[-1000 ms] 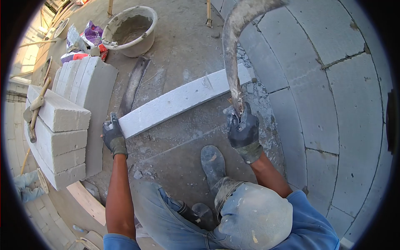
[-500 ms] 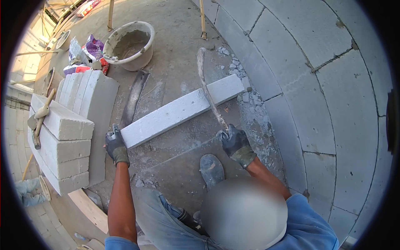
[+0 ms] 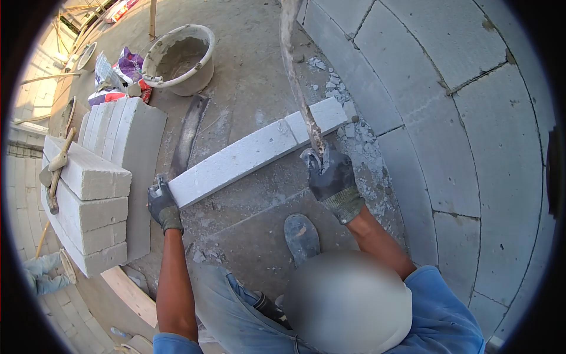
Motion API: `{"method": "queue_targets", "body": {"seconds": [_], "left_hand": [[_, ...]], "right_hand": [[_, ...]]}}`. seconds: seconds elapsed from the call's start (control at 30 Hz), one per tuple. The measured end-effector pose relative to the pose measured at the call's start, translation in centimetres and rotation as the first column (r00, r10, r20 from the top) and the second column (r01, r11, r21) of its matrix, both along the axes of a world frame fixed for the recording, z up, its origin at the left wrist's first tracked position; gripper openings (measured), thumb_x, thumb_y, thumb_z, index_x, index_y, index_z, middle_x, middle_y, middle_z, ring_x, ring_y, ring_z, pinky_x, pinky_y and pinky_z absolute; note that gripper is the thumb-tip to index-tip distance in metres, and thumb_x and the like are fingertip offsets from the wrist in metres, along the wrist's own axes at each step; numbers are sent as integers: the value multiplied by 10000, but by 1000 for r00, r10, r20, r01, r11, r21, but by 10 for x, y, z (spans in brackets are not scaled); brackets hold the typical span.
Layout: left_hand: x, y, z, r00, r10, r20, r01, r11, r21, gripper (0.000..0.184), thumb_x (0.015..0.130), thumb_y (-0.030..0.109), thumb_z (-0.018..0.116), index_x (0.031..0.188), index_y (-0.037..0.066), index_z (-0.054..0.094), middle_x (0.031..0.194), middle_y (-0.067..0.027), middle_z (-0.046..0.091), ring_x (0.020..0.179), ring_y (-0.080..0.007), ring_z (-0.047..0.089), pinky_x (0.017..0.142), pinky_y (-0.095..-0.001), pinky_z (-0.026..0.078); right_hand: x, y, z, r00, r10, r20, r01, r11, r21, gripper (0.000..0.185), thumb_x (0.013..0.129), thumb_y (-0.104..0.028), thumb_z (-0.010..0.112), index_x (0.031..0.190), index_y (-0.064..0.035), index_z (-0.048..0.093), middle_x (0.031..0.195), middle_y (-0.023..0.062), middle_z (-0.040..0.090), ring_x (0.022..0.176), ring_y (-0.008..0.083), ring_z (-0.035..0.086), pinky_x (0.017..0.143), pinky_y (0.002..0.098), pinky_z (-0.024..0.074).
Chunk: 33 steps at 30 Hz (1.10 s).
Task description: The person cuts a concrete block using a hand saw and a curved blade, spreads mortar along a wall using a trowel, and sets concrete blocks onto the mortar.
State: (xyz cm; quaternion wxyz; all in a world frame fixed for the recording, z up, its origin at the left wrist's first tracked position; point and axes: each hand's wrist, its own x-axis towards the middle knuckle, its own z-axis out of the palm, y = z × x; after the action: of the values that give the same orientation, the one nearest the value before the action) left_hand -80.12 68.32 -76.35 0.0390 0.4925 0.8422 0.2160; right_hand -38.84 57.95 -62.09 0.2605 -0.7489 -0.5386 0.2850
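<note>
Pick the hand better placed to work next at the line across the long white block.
Right, I'd judge: the right hand grips the long tool near that line, while the left hand holds the far-left end of the block.

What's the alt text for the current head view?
A gloved left hand holds one end of a pale slab on the floor, while the right hand holds a long worn tool over it. Stacked blocks and a bucket stand at left; a block wall is at right.
</note>
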Motion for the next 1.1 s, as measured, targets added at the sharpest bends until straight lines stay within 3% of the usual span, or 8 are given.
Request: {"method": "queue_targets", "body": {"seconds": [0.23,0.33,0.4,0.5,0.77,0.83,1.03,1.1], "left_hand": [[-11,15,-15,999,17,-35,-20,997,-76,612,937,627,496,926,40,668,956,-172,698,946,-357,667,836,-479,485],[-40,5,-37,962,41,271,-46,999,11,578,936,612,499,997,65,674,1010,-133,700,970,-320,667,825,-475,497],[-43,1,-24,-16,-31,999,-149,988,28,575,938,617,470,1103,100,662,1070,-102,689,1000,-291,657,870,-457,505],[-44,-28,-42,-147,-254,956,-113,965,238,625,948,658,392,1197,132,621,1150,-76,664,1052,-279,631,920,-448,501],[-49,-11,-88,-216,-293,931,-114,955,274,511,996,500,381,1271,111,567,1270,-74,615,1169,-286,581,953,-469,495],[-36,-22,-52,15,-221,975,26,975,220,481,996,476,422,1237,89,578,1199,-83,637,1049,-267,626,886,-419,527],[-28,-32,-25,-8,-43,999,236,971,44,372,980,387,494,1178,105,633,1133,-70,660,1028,-224,631,845,-358,542],[-6,-39,-7,-463,-41,885,432,862,266,396,977,416,510,1222,119,598,1160,-54,641,1075,-217,610,874,-368,531]], "right_hand": [[24,-11,-86,988,-44,-146,52,997,53,219,848,-219,647,928,-16,643,861,262,660,839,419,658,728,472,518],[52,-27,-100,954,-299,-27,299,942,151,228,822,-190,674,979,-28,643,769,216,660,742,427,651,679,481,519],[81,-22,-118,890,-448,81,415,872,257,271,829,-154,667,1060,-13,649,844,225,683,821,409,672,715,457,528],[131,7,-178,928,-372,9,276,705,653,343,853,-133,669,1165,5,639,963,213,704,916,336,695,774,411,529],[150,46,-202,916,-217,-337,345,856,386,356,867,-192,712,1144,25,653,973,166,716,905,232,682,783,368,517],[156,45,-189,908,-297,-296,382,876,295,333,864,-230,715,1081,19,674,915,179,719,854,287,701,750,391,524],[141,27,-176,945,-294,144,262,943,205,362,859,-288,712,1068,6,685,895,259,688,862,404,683,727,444,522],[142,17,-182,957,-261,126,239,956,169,369,858,-293,714,1075,5,685,893,264,685,865,406,682,725,441,522]]}}
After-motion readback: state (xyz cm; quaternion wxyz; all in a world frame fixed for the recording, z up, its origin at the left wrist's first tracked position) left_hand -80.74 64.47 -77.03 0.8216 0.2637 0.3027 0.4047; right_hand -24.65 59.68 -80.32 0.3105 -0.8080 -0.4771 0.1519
